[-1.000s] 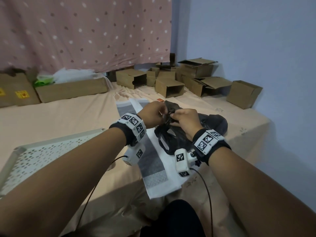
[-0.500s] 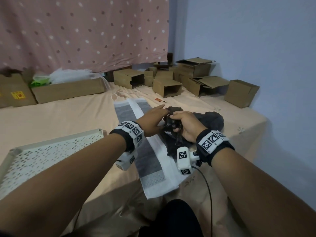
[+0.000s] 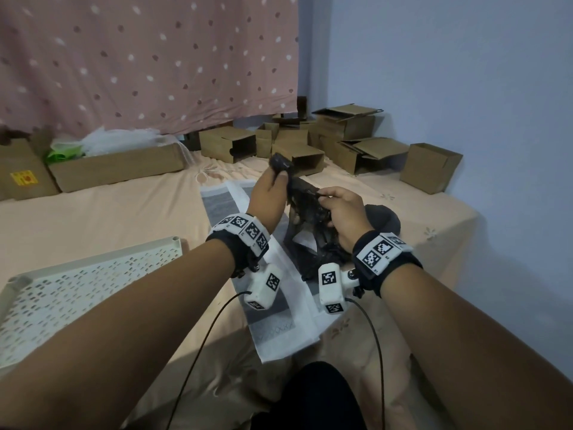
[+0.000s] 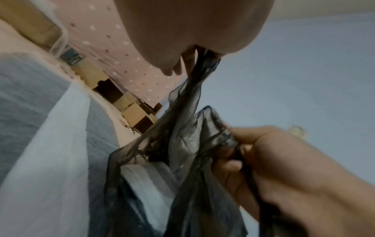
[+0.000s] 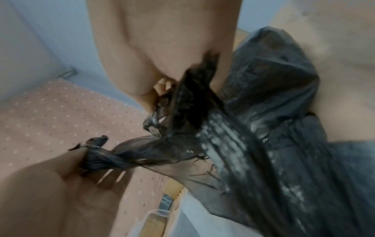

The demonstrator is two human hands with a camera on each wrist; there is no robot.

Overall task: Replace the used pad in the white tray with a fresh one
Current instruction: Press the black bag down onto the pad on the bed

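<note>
A black plastic bag (image 3: pixel 310 221) hangs between both hands above the bed. My left hand (image 3: pixel 268 193) grips one twisted handle (image 5: pixel 105 160) and holds it raised. My right hand (image 3: pixel 344 212) grips the bag's gathered rim (image 4: pixel 221 136) a little lower, to the right. Something white (image 4: pixel 146 176) shows inside the bag's mouth. A flat white and grey pad (image 3: pixel 279 308) lies on the sheet under my wrists. At my left stands the white perforated tray (image 3: pixel 77 290), with no pad seen in it.
The bed (image 3: pixel 93 225) has a peach sheet. Several brown cardboard boxes (image 3: pixel 350 141) stand along the far edge and right corner, and a long box (image 3: pixel 117 169) with plastic wrap at the back left. A blue wall (image 3: pixel 465 88) bounds the right.
My left hand has moved up and away with one handle of the bag, stretching it apart from my right hand. The bag has come up off the bed.
</note>
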